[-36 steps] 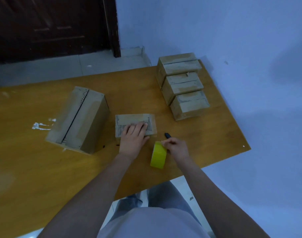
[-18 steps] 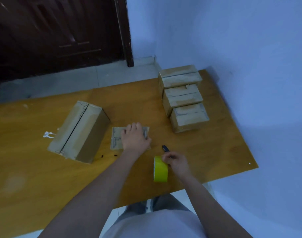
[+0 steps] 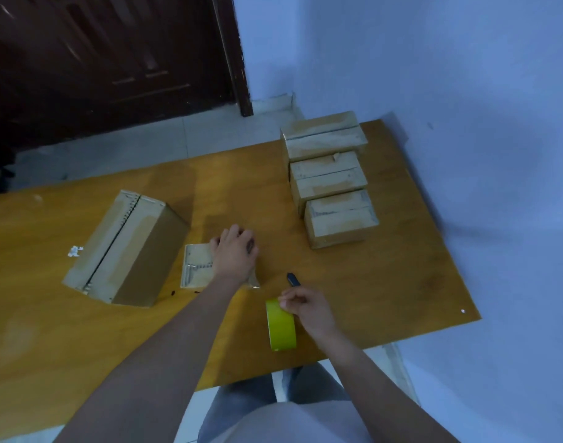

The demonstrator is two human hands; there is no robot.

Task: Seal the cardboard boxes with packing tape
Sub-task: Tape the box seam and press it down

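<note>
A small cardboard box [image 3: 197, 266] lies at the middle of the wooden table [image 3: 66, 340]. My left hand [image 3: 237, 254] lies on top of it, fingers curled over its far edge, hiding its right part. A yellow-green tape roll [image 3: 281, 326] stands on edge near the front of the table. My right hand [image 3: 307, 310] holds it, fingers curled at its top rim. Three small boxes [image 3: 329, 180] sit in a row at the back right.
A larger cardboard box [image 3: 126, 247] lies left of the small one. A dark pen-like object [image 3: 293, 279] lies just beyond my right hand. White scraps [image 3: 75, 251] stick to the table on the left. A blue wall borders the table's right side; a dark door stands behind.
My left hand has slid to the right across the small box and its fingers now curl over the far edge. My right hand stays on the tape roll. The camera has tilted up.
</note>
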